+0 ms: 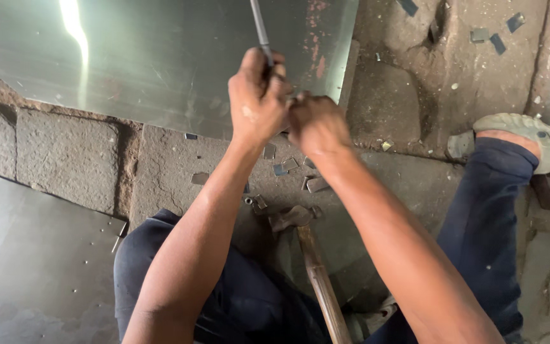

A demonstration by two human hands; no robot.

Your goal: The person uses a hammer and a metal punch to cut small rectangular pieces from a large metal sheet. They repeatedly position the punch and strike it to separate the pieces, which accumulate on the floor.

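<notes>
While a wooden-handled steel hammer [307, 255] lies on the stone floor [64, 153] between the knees, small cut metal scraps [284, 167] lie just beyond it. Farther out, the left hand [257, 99] grips a thin grey metal rod [259, 25], the right hand [316, 124] is curled closed beside it, both at the shiny steel sheet's [160, 57] edge.

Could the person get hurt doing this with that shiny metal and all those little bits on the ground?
Maybe. The left hand grips a thin metal rod right at the edge of the metal sheet, with the right hand pressed beside it; bare skin could get cut on that edge. Small metal offcuts lie on the stone floor near the sandalled foot. The hammer lies between the legs and could get knocked.
</notes>
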